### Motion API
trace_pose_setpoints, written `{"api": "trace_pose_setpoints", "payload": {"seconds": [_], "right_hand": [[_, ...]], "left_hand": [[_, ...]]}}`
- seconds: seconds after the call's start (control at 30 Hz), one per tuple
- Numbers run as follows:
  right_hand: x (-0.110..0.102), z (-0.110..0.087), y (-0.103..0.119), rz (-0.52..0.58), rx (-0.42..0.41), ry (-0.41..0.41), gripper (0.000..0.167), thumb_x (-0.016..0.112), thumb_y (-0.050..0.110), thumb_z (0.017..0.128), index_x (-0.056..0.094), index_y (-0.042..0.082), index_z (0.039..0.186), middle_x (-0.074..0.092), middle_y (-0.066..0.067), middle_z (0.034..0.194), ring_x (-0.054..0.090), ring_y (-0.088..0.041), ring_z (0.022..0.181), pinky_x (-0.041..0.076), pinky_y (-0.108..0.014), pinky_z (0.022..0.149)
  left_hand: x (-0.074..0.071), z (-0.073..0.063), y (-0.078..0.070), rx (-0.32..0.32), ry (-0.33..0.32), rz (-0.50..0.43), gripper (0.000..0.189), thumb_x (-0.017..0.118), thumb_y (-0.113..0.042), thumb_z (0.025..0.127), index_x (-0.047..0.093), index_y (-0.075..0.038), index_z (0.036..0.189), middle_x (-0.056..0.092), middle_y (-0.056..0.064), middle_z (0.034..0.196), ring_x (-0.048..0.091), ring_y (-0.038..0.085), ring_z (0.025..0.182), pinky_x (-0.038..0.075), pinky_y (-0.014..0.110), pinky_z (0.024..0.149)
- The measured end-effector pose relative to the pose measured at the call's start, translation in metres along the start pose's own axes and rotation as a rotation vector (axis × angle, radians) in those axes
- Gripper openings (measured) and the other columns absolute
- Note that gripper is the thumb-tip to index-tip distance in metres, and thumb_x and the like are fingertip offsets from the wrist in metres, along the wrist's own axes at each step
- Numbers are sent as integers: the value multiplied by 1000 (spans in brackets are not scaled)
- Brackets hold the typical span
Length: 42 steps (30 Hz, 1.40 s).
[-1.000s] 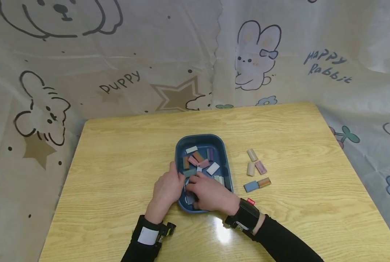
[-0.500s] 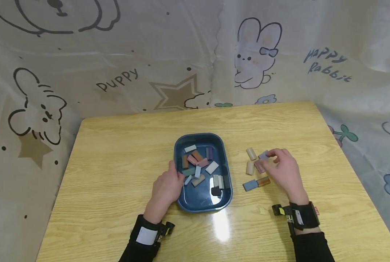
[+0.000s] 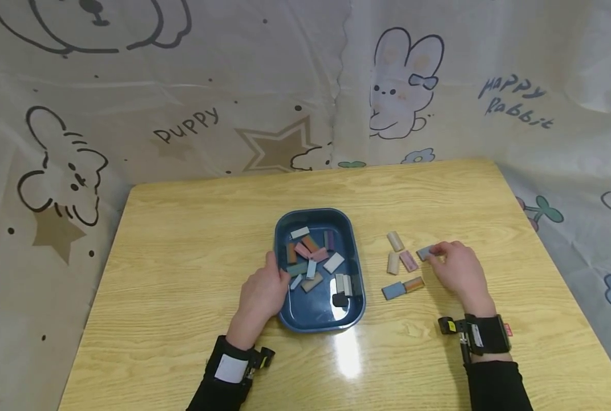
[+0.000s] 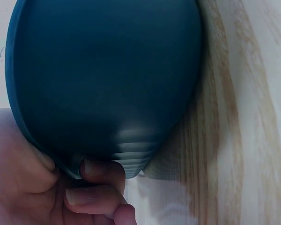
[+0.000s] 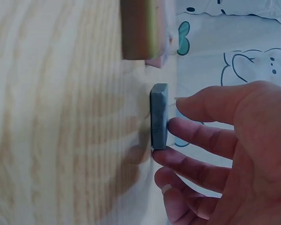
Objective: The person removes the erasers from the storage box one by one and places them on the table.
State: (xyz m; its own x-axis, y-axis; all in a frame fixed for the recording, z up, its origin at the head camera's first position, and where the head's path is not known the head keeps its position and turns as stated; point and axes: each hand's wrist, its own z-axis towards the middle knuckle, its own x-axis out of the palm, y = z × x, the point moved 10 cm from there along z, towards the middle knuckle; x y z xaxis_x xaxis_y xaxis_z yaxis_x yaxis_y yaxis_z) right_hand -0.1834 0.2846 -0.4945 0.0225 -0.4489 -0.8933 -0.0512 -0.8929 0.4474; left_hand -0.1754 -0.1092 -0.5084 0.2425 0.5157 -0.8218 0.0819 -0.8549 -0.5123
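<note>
My left hand (image 3: pixel 264 294) grips the left rim of a dark blue tray (image 3: pixel 319 326); in the left wrist view its fingers (image 4: pixel 98 199) curl at the tray's edge (image 4: pixel 107 84). Several small coloured blocks lie in the tray, among them a white block (image 3: pixel 333 262) and a green block (image 3: pixel 297 269). On the table to the right, my right hand (image 3: pixel 461 271) touches a blue-grey block (image 3: pixel 425 253) lying flat. In the right wrist view, fingertips meet this block (image 5: pixel 159 117), while the thumb stands slightly off it.
Beside the blue-grey block lie a pink block (image 3: pixel 409 261) and two beige blocks (image 3: pixel 393 264). Nearer, a blue block (image 3: pixel 393 291) sits end to end with an orange striped block (image 3: pixel 414 285). A printed cloth (image 3: pixel 223 74) hangs behind the wooden table (image 3: pixel 192 240).
My right hand went from inside the tray to the table at right, bringing the blue-grey block. The block then shifted right, away from the pink one. My left hand stayed on the tray.
</note>
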Motion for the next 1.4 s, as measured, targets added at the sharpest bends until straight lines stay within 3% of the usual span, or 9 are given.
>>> {"api": "trace_pose_setpoints", "payload": {"seconds": [0.17, 0.27, 0.33, 0.53, 0.73, 0.93, 1.17, 1.3, 1.4], "right_hand": [[-9, -5, 14, 39, -30, -87, 25, 62, 15, 96, 70, -5, 108, 63, -27, 105, 61, -43, 91, 47, -55, 74], [-13, -9, 48, 122, -136, -195, 19, 64, 10, 94, 70, -3, 106, 65, -21, 100, 63, -36, 85, 49, -50, 70], [-6, -12, 84, 174, -257, -209, 15, 67, 7, 91, 71, 0, 104, 66, -16, 97, 64, -30, 81, 51, -45, 67], [40, -26, 200, 97, -602, -38, 23, 76, 9, 84, 72, 7, 106, 66, -5, 102, 62, -21, 90, 52, -36, 75], [92, -30, 249, -63, -800, 158, 35, 73, 9, 84, 70, 10, 119, 62, -9, 125, 55, -26, 110, 46, -39, 95], [106, -24, 257, -60, -808, 159, 26, 73, 9, 82, 73, 8, 109, 61, -7, 115, 52, -22, 93, 43, -38, 86], [108, -27, 255, -33, -752, 138, 11, 74, 8, 80, 71, 6, 90, 58, -9, 114, 57, -20, 87, 48, -36, 79], [93, -26, 248, 15, -678, 86, 12, 73, 4, 77, 69, 9, 87, 61, -6, 103, 60, -17, 78, 51, -33, 70], [66, -21, 231, 99, -578, 26, 12, 72, 3, 77, 70, 9, 87, 62, -2, 91, 58, -15, 72, 50, -33, 66]], "left_hand": [[0, 0, -1, 11, 4, 9, 33, 47, -23, 100, 43, -1, 124, 50, 6, 62, 49, 20, 46, 34, 32, 42], [-1, 0, 0, 9, 4, 18, 33, 47, -23, 100, 43, -1, 124, 50, 6, 61, 49, 20, 45, 34, 31, 42], [-2, 0, 0, 8, 0, 18, 34, 47, -23, 100, 43, -1, 125, 50, 6, 61, 49, 20, 45, 34, 31, 42], [-4, 4, 0, 18, -9, 7, 35, 46, -23, 100, 43, -1, 126, 51, 6, 62, 49, 19, 46, 34, 31, 43], [0, 4, -1, 13, 2, 4, 33, 46, -24, 100, 43, -1, 124, 50, 6, 63, 49, 20, 46, 34, 31, 43], [1, 1, -1, 8, 0, 2, 33, 48, -24, 100, 44, -1, 125, 50, 6, 63, 49, 19, 46, 33, 32, 43], [1, -2, 0, 7, -7, 3, 33, 48, -22, 100, 44, -1, 124, 49, 5, 62, 48, 19, 46, 33, 31, 43], [1, -2, 0, 11, -15, 9, 32, 48, -23, 100, 44, -1, 123, 49, 5, 61, 48, 19, 46, 32, 31, 43], [-1, -1, -1, 11, -16, 6, 32, 47, -23, 100, 44, -1, 122, 49, 6, 61, 48, 19, 46, 33, 31, 43]]}}
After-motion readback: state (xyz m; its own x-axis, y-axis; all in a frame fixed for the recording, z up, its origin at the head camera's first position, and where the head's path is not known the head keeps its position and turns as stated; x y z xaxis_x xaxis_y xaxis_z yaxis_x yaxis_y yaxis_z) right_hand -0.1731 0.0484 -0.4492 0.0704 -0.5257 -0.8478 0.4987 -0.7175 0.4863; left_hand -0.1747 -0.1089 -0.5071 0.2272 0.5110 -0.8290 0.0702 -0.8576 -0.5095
